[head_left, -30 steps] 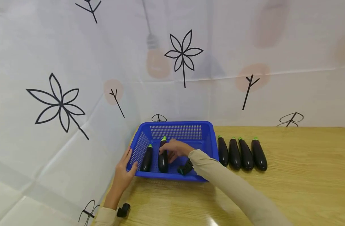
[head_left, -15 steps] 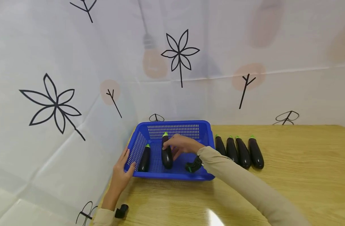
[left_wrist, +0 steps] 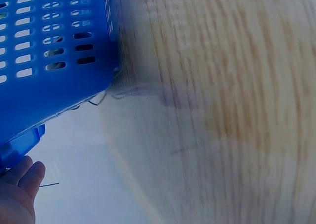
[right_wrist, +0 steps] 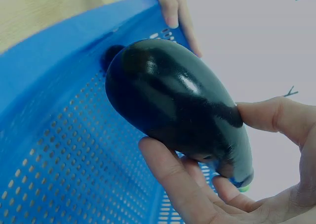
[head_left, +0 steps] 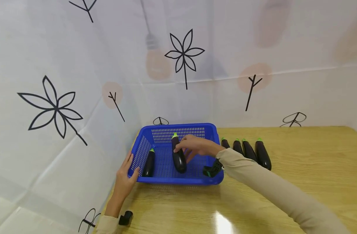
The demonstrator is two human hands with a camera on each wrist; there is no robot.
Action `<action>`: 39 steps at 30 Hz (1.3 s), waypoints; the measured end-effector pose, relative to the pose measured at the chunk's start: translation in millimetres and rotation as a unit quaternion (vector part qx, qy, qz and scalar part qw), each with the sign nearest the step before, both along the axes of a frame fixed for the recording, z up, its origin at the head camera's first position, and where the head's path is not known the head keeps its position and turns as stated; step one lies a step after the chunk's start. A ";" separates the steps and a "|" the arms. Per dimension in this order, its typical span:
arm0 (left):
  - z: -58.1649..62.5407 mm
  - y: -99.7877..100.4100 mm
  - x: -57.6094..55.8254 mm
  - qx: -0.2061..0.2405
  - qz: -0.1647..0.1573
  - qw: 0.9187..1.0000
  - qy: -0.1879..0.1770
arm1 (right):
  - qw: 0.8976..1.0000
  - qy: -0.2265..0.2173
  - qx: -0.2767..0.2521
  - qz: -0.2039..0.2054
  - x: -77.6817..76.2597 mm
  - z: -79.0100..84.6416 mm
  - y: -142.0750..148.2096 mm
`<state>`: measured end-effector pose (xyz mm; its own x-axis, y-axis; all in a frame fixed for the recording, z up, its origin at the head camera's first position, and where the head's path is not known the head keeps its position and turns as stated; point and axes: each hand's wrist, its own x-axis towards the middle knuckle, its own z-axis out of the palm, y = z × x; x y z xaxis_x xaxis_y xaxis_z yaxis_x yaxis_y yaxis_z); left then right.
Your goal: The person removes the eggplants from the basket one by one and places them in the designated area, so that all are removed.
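In the head view a blue plastic basket (head_left: 178, 180) stands on the table. My right hand (head_left: 197, 145) pinches a dark eggplant (head_left: 179, 158) with a green tip between thumb and fingers, over the basket's middle. The right wrist view shows this eggplant (right_wrist: 173, 90) close up, its rounded end tilted towards the camera. Another eggplant (head_left: 149, 164) lies along the basket's left side. My left hand (head_left: 125, 178) holds the basket's front left corner, its thumb over the rim. In the left wrist view only some fingers (left_wrist: 30, 177) show beside the basket's edge.
To the right of the basket several eggplants (head_left: 263, 154) lie in a row on the wooden table (head_left: 307, 169), partly hidden by the right sleeve. A white patterned cloth (head_left: 219, 97) hangs behind and to the left. A black wrist device (head_left: 212, 169) sits under the right wrist.
My right hand has lifted the eggplant off the basket floor and carried it rightwards, away from the other eggplant. The left hand stays on the basket's corner.
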<state>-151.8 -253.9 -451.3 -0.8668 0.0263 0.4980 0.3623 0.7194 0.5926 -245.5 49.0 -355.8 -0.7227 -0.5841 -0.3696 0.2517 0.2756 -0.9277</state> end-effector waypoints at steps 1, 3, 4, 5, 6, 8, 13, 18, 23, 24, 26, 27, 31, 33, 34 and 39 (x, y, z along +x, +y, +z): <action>0.3 0.4 0.2 0.000 0.000 1.000 -0.001 | 1.000 0.000 -0.001 0.000 1.1 2.0 2.1; 0.6 0.7 0.2 -0.001 0.001 1.000 0.000 | 1.000 0.001 0.000 0.002 3.7 6.2 6.5; 0.8 0.9 0.3 -0.003 0.002 1.000 0.002 | 1.000 0.004 0.000 0.003 5.2 8.1 8.8; 1.0 0.9 0.4 -0.003 0.003 1.000 0.004 | 1.000 0.006 0.001 0.003 6.2 9.7 11.0; 1.1 0.9 0.5 -0.004 0.004 1.000 0.006 | 1.000 0.007 0.001 0.005 7.2 10.9 13.3; 1.4 1.0 0.7 -0.005 0.006 1.000 0.011 | 1.000 0.011 0.004 0.006 9.0 13.4 17.8; 1.8 0.8 0.6 -0.013 0.013 1.000 0.013 | 1.000 0.013 0.013 0.000 10.8 17.4 25.9; 2.7 1.6 1.2 -0.011 0.014 1.000 0.011 | 1.000 0.015 0.018 -0.004 14.2 20.8 34.1; 3.2 1.6 1.3 -0.004 0.007 1.000 0.016 | 0.999 0.023 0.022 -0.003 17.2 22.0 43.6; 3.5 1.7 1.3 -0.003 0.006 1.000 0.015 | 0.999 0.024 0.021 -0.004 17.2 21.3 45.3; 3.4 1.7 1.2 -0.002 0.005 1.000 0.016 | 0.999 0.027 0.023 -0.005 16.9 19.4 48.6; 3.2 1.8 1.1 -0.002 0.004 1.000 0.016 | 0.999 0.025 0.024 -0.006 17.0 18.9 50.2; 2.5 2.0 0.8 -0.004 0.005 1.000 0.019 | 0.999 0.025 0.026 -0.007 18.6 18.6 56.6; 2.0 2.2 0.7 -0.005 0.005 1.000 0.017 | 0.999 0.024 0.026 -0.008 20.1 19.3 60.0; 2.0 2.3 0.6 -0.004 0.004 1.000 0.017 | 0.999 0.025 0.026 -0.007 20.6 19.4 61.9; 2.8 2.5 0.3 -0.001 0.005 1.000 0.014 | 0.999 0.027 0.033 -0.009 22.1 20.3 72.1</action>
